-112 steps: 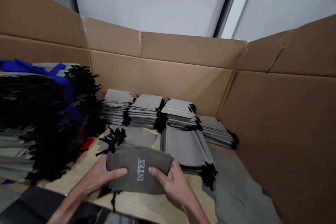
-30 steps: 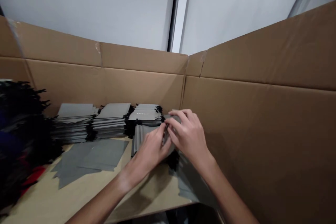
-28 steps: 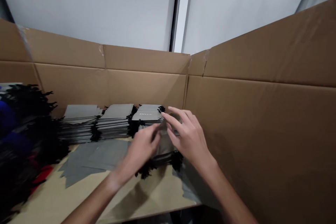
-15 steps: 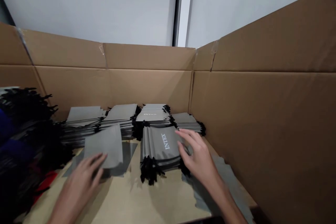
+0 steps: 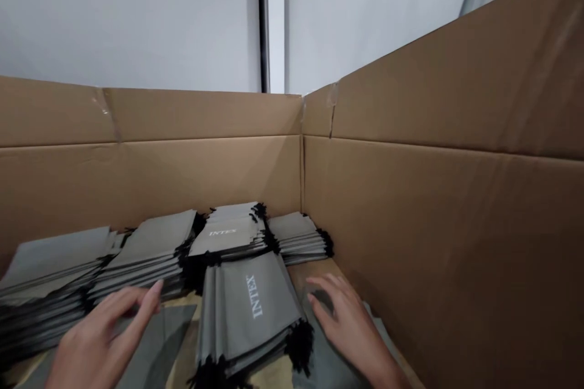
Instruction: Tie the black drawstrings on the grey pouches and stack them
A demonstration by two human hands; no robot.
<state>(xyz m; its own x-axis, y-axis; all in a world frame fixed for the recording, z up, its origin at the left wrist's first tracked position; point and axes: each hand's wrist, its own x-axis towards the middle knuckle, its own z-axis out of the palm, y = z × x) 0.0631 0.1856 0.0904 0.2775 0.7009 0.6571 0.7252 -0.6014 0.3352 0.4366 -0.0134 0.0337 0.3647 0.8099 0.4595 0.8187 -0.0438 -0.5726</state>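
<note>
A stack of grey drawstring pouches (image 5: pixel 255 310) with black cords and white INTEX lettering lies in front of me, between my hands. To its right, my right hand (image 5: pixel 347 325) hovers over flat grey fabric pieces (image 5: pixel 314 364), thumb and fingers apart and holding nothing. My left hand (image 5: pixel 104 334) is raised above a dark grey flat piece (image 5: pixel 159 340) left of the stack. Its fingers are bent, with a gap to the thumb and nothing visible between them.
Behind stand more piles of grey pouches: a left pile (image 5: pixel 59 255), one beside it (image 5: pixel 155 237), an INTEX-topped pile (image 5: pixel 228 234) and a right pile (image 5: pixel 296 231). Tall cardboard walls (image 5: pixel 438 225) enclose the back and right. Tan surface (image 5: pixel 274 374) shows underneath.
The view has swung right, shifting everything left and lower. The loose grey pouch near my left hand no longer shows. My right hand has drawn away from the front stack's edge.
</note>
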